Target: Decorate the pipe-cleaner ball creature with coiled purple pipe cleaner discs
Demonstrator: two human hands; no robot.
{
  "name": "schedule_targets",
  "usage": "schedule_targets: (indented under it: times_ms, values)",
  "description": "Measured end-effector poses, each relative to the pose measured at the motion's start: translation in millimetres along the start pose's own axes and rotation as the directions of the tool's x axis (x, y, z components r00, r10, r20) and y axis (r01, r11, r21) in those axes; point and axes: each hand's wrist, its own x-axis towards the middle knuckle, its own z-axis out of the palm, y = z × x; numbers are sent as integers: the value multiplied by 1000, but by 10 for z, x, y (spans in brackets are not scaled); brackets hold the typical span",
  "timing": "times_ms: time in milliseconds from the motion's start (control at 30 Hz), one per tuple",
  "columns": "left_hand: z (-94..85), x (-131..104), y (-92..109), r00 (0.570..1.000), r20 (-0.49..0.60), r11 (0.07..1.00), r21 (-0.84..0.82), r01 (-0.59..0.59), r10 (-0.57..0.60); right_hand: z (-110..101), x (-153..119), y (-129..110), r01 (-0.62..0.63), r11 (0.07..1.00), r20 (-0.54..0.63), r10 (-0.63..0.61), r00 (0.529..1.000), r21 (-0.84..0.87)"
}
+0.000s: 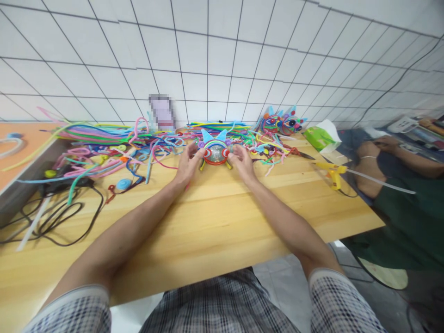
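Note:
A small craft figure [217, 154] stands upright on the wooden table in front of me. Its body is round and silvery, with light blue pointed ears on top, bands of pipe cleaner around it, red round pieces at its sides and yellowish legs below. My left hand [189, 163] grips its left side, fingers curled around a red piece. From the other side my right hand [242, 162] holds it in the same way, thumb and fingers against the right red piece. Behind the figure lie many coloured pipe cleaners [222, 125].
Pipe cleaner bundles [100, 134], a blue round piece [123, 184] and black cables [74, 217] lie left. Two finished-looking figures [280, 121], scissors [300, 153], a green tissue pack [322, 137] and a yellow glue gun [335, 175] are right, near a seated person [409, 217].

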Motion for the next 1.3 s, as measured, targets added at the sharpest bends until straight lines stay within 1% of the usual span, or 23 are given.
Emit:
schedule_targets:
  times_ms: [67,133,200,267,300,333,367,433,500,600,700,733,800,867,933,1000,1067,1100,1167,1200,1233,1267,1300]
  values:
    - [-112,111,53,989,-148,998,-59,-22,13,-167,89,-96,49,996,-116,-41,992,70]
    - [-278,311,107,959,-281,993,-105,-52,21,-381,178,-233,116,984,-230,-84,970,132]
    - [-471,560,178,919,-391,982,-186,-35,-41,-587,225,-407,172,968,-296,-113,949,182]
    - [-631,771,300,893,-410,959,-274,72,-185,-714,198,-603,196,957,-285,-131,950,214]
    - [-676,829,387,888,-406,949,-299,97,-218,-728,152,-701,193,956,-254,-135,958,221]
    - [-687,843,494,897,-395,949,-305,77,-199,-702,86,-794,178,958,-202,-133,970,224]
    - [-660,807,616,900,-412,959,-283,20,-140,-636,5,-879,154,961,-139,-124,982,230]
    - [-500,588,885,898,-421,962,-170,-214,125,-390,-189,-1023,72,957,10,-78,997,282]
    - [-245,236,1128,863,-338,907,-55,-417,376,-39,-390,-1134,-88,916,179,18,984,390]
    - [126,-283,1316,849,-146,860,44,-508,509,513,-647,-1259,-305,790,361,114,926,532]
    - [277,-513,1302,827,-37,826,84,-557,561,881,-828,-1320,-439,672,480,140,866,596]
    - [268,-512,1280,833,-45,833,76,-548,552,946,-871,-1316,-495,636,533,152,832,592]
    - [185,-431,1249,868,-84,872,54,-487,490,998,-934,-1271,-599,588,617,204,760,544]
    - [66,-316,1255,897,-117,904,55,-423,427,976,-961,-1192,-659,604,651,285,703,447]
    - [-18,-271,1293,901,-110,906,118,-407,419,910,-947,-1113,-644,671,616,343,709,367]
    - [-7,-384,1334,877,-26,858,226,-462,479,832,-898,-1067,-584,730,544,347,764,354]
    - [123,-680,1344,804,216,754,278,-595,554,777,-834,-1064,-550,744,501,335,798,378]
    - [225,-878,1330,735,364,697,257,-669,572,768,-808,-1073,-554,738,502,336,797,385]
    - [457,-1295,1261,538,600,566,166,-808,592,790,-787,-1094,-579,716,533,338,776,390]
    - [565,-1480,1212,423,680,492,105,-864,598,815,-797,-1099,-599,695,560,334,758,398]
    - [655,-1632,1159,327,734,432,51,-900,595,840,-818,-1095,-626,667,600,322,732,405]
    - [719,-1742,1108,283,760,397,35,-917,585,859,-848,-1082,-654,637,650,302,698,407]
    - [752,-1809,1064,259,766,372,28,-928,589,865,-884,-1059,-680,615,700,275,659,399]
